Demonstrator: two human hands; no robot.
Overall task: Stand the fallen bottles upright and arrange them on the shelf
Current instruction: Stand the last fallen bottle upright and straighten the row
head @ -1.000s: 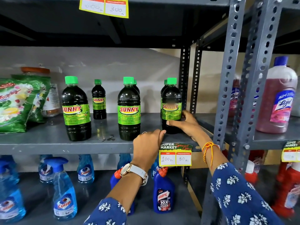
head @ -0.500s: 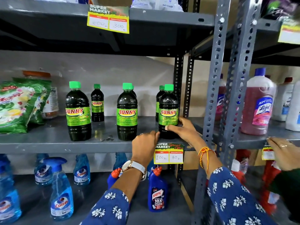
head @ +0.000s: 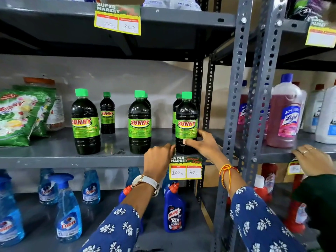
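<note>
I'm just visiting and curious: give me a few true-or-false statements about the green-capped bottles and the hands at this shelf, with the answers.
1. All the Sunny bottles in view stand upright. True.
2. The right hand is wrapped around the rightmost front Sunny bottle. True.
3. The left hand grips the middle front Sunny bottle. False: it rests at the shelf edge beside the rightmost bottle's base.
4. The price tag below the hands reads 300. False: it reads 100 and 80.
</note>
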